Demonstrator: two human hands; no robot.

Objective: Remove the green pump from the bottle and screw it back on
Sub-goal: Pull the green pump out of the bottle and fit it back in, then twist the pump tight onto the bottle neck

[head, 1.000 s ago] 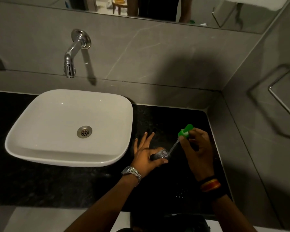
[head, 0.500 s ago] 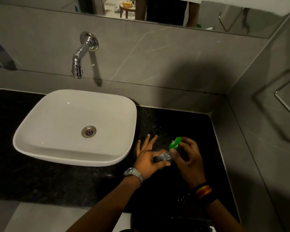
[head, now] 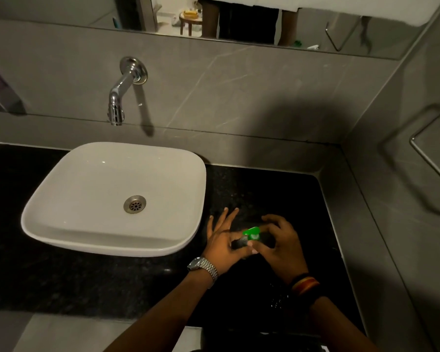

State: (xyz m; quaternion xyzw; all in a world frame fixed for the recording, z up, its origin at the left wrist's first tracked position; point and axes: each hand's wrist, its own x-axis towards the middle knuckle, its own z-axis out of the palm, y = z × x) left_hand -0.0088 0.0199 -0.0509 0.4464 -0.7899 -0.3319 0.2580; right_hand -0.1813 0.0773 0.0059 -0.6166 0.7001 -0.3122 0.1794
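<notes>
The green pump (head: 251, 233) sits right on top of a small dark bottle (head: 241, 243) that stands on the black counter to the right of the basin. My right hand (head: 277, 243) curls over the pump, thumb and fingers pinching it from the right. My left hand (head: 224, 240) grips the bottle from the left with thumb and forefinger, its other fingers fanned out. Most of the bottle is hidden between the two hands, and the pump's tube is out of sight.
A white basin (head: 61, 219) stands on the black granite counter (head: 277, 189) just left of my hands. A chrome tap (head: 117, 97) juts from the grey tiled wall. A side wall with a metal rail (head: 429, 158) closes the right. A mirror runs above.
My right hand has brought the green pump down from above and to the right onto the bottle's mouth, and the tube has gone inside. My left hand has kept hold of the bottle.
</notes>
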